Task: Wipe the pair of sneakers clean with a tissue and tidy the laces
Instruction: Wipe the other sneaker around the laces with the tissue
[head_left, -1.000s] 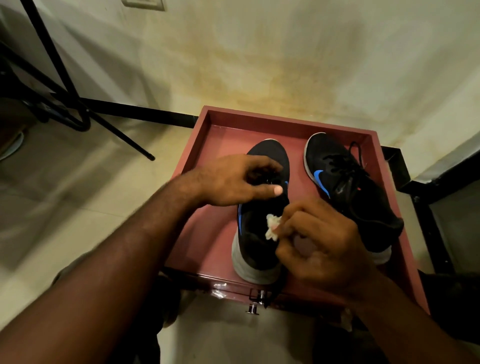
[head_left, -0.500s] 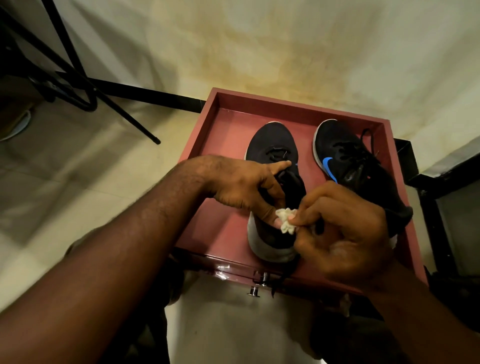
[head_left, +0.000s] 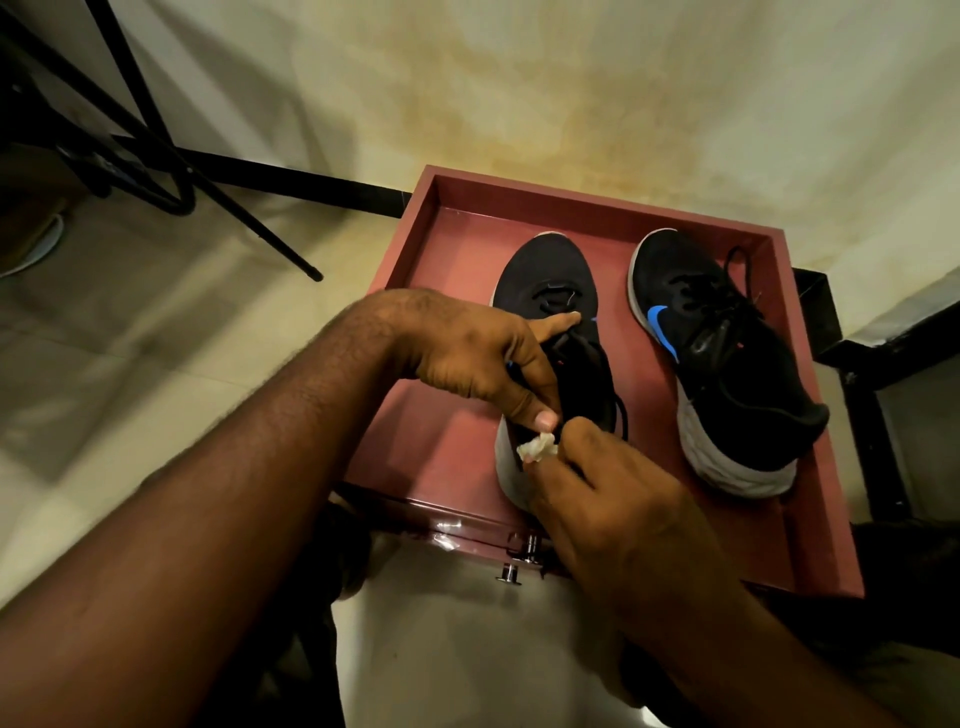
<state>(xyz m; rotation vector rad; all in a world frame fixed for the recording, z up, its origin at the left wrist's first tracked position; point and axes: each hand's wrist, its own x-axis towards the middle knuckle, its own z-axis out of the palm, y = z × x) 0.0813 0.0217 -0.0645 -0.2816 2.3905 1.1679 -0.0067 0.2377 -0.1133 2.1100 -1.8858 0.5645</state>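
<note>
Two black sneakers with white soles sit side by side in a shallow red tray (head_left: 810, 415), toes pointing away from the person. The left hand (head_left: 483, 358) rests over the middle of the left sneaker (head_left: 545, 270), forefinger stretched along the lacing and thumb pressed down near the collar; I'd say it is there to pin the shoe so it does not slide under the rubbing. Its grip is closed loosely over the shoe's upper rather than clamped on anything separate. The right hand (head_left: 618, 514) has its fingertips pinched together on a small crumpled tissue (head_left: 537, 447), held against the inner side of that shoe close to the heel, touching the left thumb. The wad is bunched small, probably so the pressure goes into one spot on the edge of the sole. The right sneaker (head_left: 727, 374) lies apart from both hands, tilted slightly outward, its black laces (head_left: 743, 280) loose and trailing toward the tray wall, so the tidying looks not yet done there. A lace of the left shoe loops out beside the right hand's knuckles. A metal latch (head_left: 514, 569) shows on the tray's near side.
</note>
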